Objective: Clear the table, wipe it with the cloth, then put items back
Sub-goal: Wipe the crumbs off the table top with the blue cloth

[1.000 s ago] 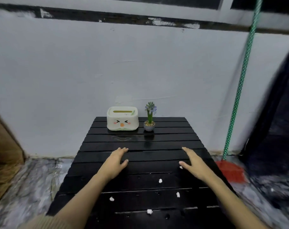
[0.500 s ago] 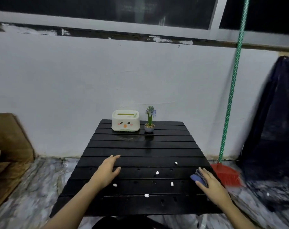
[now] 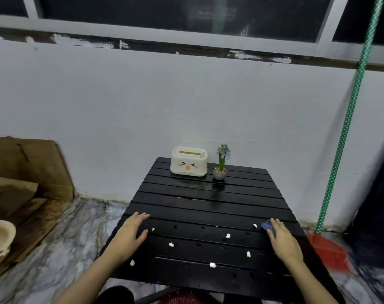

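Left hand [image 3: 129,232] laid flat with digits spread on black slatted surface [image 3: 208,200], right hand [image 3: 283,240] pressed on blue cloth [image 3: 267,226] protruding past its fingertips, white scraps [image 3: 228,236] scattered between hands, tissue box [image 3: 189,161] and potted flower [image 3: 220,167] set well beyond both.

Glossy black slatted table [image 3: 208,200]; tissue box [image 3: 189,163] smooth, probably plastic.

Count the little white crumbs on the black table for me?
7: one by the left hand, one by the right hand, the others between; the hands may hide more.
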A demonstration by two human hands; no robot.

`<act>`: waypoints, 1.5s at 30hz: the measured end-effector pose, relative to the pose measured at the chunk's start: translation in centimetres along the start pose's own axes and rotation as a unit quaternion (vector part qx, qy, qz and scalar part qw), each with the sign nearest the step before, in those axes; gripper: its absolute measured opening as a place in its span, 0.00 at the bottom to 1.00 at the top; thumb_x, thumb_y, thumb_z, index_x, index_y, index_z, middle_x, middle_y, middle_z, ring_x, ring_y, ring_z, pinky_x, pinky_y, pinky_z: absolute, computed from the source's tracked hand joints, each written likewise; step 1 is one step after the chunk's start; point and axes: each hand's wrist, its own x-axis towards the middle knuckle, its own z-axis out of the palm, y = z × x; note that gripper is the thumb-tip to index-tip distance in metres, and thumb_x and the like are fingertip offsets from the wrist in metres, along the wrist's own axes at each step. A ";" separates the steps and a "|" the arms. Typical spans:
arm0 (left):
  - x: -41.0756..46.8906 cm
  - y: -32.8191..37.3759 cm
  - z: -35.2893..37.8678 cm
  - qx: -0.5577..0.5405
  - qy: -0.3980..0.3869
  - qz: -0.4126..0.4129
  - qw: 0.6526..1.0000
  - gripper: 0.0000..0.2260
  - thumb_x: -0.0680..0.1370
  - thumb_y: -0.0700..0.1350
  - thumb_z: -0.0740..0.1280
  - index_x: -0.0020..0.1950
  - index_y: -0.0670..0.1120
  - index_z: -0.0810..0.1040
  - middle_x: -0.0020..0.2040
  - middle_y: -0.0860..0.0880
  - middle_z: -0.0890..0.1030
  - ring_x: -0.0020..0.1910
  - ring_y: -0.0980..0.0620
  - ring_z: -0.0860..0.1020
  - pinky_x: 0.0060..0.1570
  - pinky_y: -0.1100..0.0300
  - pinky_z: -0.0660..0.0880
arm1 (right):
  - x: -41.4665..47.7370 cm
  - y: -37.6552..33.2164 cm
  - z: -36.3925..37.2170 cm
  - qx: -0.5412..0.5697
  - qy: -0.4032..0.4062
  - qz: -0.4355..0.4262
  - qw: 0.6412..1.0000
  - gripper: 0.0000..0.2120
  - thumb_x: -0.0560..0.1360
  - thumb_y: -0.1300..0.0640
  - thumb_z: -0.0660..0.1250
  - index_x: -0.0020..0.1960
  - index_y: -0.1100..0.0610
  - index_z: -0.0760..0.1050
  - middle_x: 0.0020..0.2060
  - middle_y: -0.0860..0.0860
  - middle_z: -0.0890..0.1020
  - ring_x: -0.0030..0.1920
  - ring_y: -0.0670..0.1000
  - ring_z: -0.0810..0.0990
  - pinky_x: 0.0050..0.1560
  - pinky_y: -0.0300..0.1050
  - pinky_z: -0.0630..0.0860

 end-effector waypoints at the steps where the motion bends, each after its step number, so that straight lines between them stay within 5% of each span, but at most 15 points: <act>1: -0.4 -0.5 0.0 0.000 0.001 -0.007 1.000 0.20 0.77 0.43 0.61 0.69 0.47 0.65 0.72 0.48 0.67 0.74 0.50 0.56 0.73 0.53 0.57 | 0.0 -0.5 0.2 0.004 -0.008 -0.014 1.000 0.21 0.79 0.54 0.55 0.71 0.56 0.59 0.73 0.54 0.62 0.72 0.53 0.60 0.66 0.50 0.66; 12: -2.9 -2.6 0.0 -0.010 0.008 -0.070 0.997 0.19 0.77 0.40 0.61 0.67 0.44 0.67 0.70 0.44 0.69 0.73 0.46 0.60 0.71 0.52 0.60 | -4.5 -6.3 2.3 0.029 -0.081 -0.184 0.979 0.21 0.79 0.50 0.55 0.71 0.51 0.61 0.72 0.47 0.64 0.71 0.45 0.61 0.68 0.42 0.63; 15: -3.0 -2.9 0.0 -0.026 0.013 -0.088 0.996 0.18 0.77 0.39 0.61 0.67 0.43 0.67 0.69 0.42 0.70 0.73 0.45 0.60 0.70 0.51 0.61 | -6.6 -8.0 2.4 0.074 -0.107 -0.221 0.967 0.37 0.70 0.29 0.43 0.70 0.49 0.62 0.70 0.43 0.65 0.70 0.44 0.63 0.68 0.40 0.63; 17: -3.1 -3.0 0.0 -0.035 0.018 -0.093 0.995 0.18 0.77 0.38 0.61 0.67 0.43 0.67 0.69 0.42 0.70 0.73 0.45 0.61 0.70 0.51 0.61 | -8.1 -8.9 3.0 0.101 -0.133 -0.242 0.956 0.45 0.62 0.24 0.36 0.69 0.47 0.63 0.67 0.38 0.65 0.69 0.42 0.64 0.68 0.39 0.63; 21: -3.1 -3.1 0.2 -0.059 0.028 -0.109 0.992 0.18 0.77 0.38 0.60 0.67 0.42 0.68 0.69 0.41 0.70 0.72 0.44 0.62 0.69 0.51 0.61 | -9.4 -10.4 3.1 0.156 -0.187 -0.249 0.937 0.24 0.75 0.41 0.54 0.68 0.48 0.65 0.65 0.39 0.66 0.68 0.41 0.66 0.67 0.36 0.64; 24: -3.1 -3.2 0.4 -0.073 0.049 -0.115 0.989 0.17 0.77 0.38 0.60 0.66 0.43 0.69 0.68 0.41 0.71 0.71 0.44 0.64 0.68 0.50 0.63 | -8.7 -10.1 1.8 0.211 -0.171 -0.208 0.940 0.17 0.77 0.55 0.60 0.66 0.51 0.68 0.59 0.40 0.76 0.54 0.27 0.71 0.58 0.23 0.67; 27: -3.4 -3.4 0.6 -0.072 0.063 -0.107 0.990 0.16 0.78 0.39 0.59 0.66 0.44 0.69 0.67 0.42 0.72 0.70 0.45 0.66 0.67 0.49 0.66 | -7.1 -8.5 -0.4 0.228 -0.125 -0.153 0.953 0.20 0.75 0.48 0.61 0.66 0.53 0.69 0.31 0.30 0.80 0.30 0.29 0.75 0.35 0.20 0.69; 29: -3.6 -3.5 0.8 -0.058 0.072 -0.095 0.991 0.16 0.78 0.39 0.59 0.65 0.45 0.70 0.67 0.44 0.73 0.70 0.46 0.65 0.68 0.49 0.65 | -6.3 -7.4 -1.4 0.214 -0.095 -0.138 0.962 0.26 0.72 0.40 0.61 0.65 0.53 0.70 0.48 0.36 0.82 0.39 0.33 0.79 0.44 0.24 0.71; 32: -3.5 -3.5 1.1 -0.034 0.090 -0.084 0.992 0.15 0.78 0.39 0.59 0.64 0.45 0.72 0.67 0.44 0.74 0.70 0.47 0.66 0.69 0.50 0.64 | -5.8 -5.8 0.1 0.138 -0.089 -0.112 0.980 0.19 0.77 0.54 0.59 0.67 0.55 0.67 0.67 0.52 0.72 0.64 0.51 0.73 0.62 0.43 0.68; 42: -3.4 -3.8 1.5 -0.014 0.095 -0.082 0.992 0.15 0.78 0.40 0.58 0.64 0.44 0.72 0.67 0.45 0.74 0.70 0.48 0.66 0.68 0.50 0.65 | -8.5 -12.5 4.3 0.077 -0.104 -0.201 0.971 0.19 0.79 0.52 0.55 0.69 0.51 0.63 0.71 0.48 0.66 0.69 0.47 0.66 0.66 0.43 0.65; 45: -3.3 -3.9 1.6 -0.016 0.091 -0.084 0.992 0.15 0.78 0.41 0.58 0.65 0.45 0.71 0.68 0.46 0.73 0.71 0.48 0.65 0.69 0.50 0.64 | -9.4 -14.2 4.8 0.080 -0.144 -0.246 0.955 0.23 0.77 0.43 0.51 0.70 0.49 0.62 0.71 0.46 0.65 0.70 0.44 0.64 0.67 0.41 0.64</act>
